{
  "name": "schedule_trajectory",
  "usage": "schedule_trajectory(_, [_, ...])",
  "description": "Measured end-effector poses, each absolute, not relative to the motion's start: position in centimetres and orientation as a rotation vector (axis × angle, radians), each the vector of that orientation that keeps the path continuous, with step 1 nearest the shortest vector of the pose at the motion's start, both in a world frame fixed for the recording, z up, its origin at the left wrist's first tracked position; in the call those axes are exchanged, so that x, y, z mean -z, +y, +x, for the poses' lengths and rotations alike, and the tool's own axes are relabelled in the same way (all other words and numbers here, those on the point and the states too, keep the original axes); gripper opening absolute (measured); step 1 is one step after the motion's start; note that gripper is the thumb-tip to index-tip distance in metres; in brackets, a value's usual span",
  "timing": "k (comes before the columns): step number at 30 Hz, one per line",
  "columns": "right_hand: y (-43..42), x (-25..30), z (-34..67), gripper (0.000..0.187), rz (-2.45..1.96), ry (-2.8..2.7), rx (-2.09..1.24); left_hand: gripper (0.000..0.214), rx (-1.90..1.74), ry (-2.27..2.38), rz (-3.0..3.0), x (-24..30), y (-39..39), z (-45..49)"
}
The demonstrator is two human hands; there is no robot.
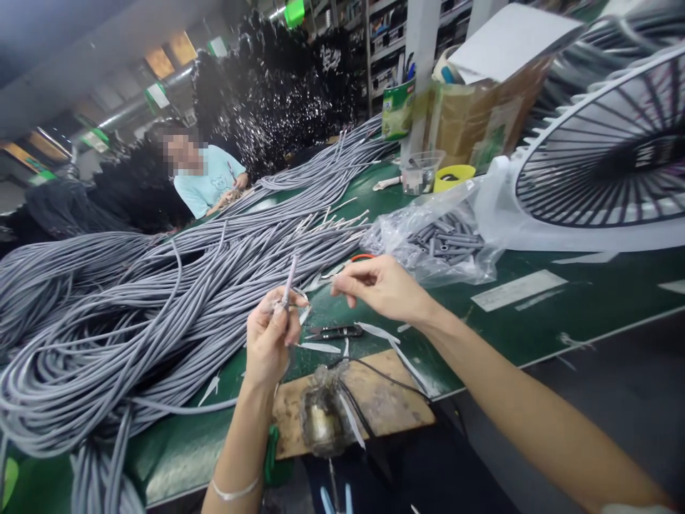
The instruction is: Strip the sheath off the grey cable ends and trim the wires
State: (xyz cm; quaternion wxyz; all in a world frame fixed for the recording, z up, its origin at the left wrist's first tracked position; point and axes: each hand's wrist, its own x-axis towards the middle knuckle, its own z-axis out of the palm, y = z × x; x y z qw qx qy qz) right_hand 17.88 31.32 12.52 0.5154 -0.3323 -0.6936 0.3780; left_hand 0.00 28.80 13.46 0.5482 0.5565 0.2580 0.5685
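Observation:
My left hand [267, 343] is closed around a grey cable [290, 280], whose short length sticks up past the fingers. Thin wire ends show beside its fingertips. To the right and slightly higher, my right hand [377, 285] has thumb and forefinger pinched together. Something small and thin shows at those fingertips, too small to name. An orange curved item [364, 256] lies just behind that hand, partly hidden. Below and between the hands, black thread snips [337, 332] rest on the green table [514, 335] among white strips.
Bundles of grey cable [133, 328] cover the left side. A wooden board [396, 407] with a stained metal device [321, 417] sits at the front edge. Right stand a plastic bag of grey tubes [439, 239] and a fan [604, 157]. Across the table sits a co-worker [208, 178].

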Motion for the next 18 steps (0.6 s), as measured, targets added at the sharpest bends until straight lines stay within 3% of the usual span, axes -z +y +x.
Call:
schedule_trajectory(6, [31.7, -11.5, 17.5, 0.04, -1.066, -1.595, -0.037, 0.018, -1.371, 0.623, 1.352, -13.6, 28.6, -0.3])
schedule_trajectory(10, [31.1, -11.7, 17.1, 0.022, -0.973, -1.467, 0.206, 0.018, -1.378, 0.637, 1.342, -13.4, 28.6, -0.3])
schedule_trajectory(13, [30.1, -11.9, 16.5, 0.007, -0.782, -1.455, 0.145, 0.028, -1.289, 0.641, 1.311, -13.2, 28.6, -0.3])
schedule_trajectory(18, [29.4, -11.5, 15.4, 0.016, -0.541, -1.75, -0.362, 0.045, -1.082, 0.667, 1.245, -13.1, 28.6, 0.0])
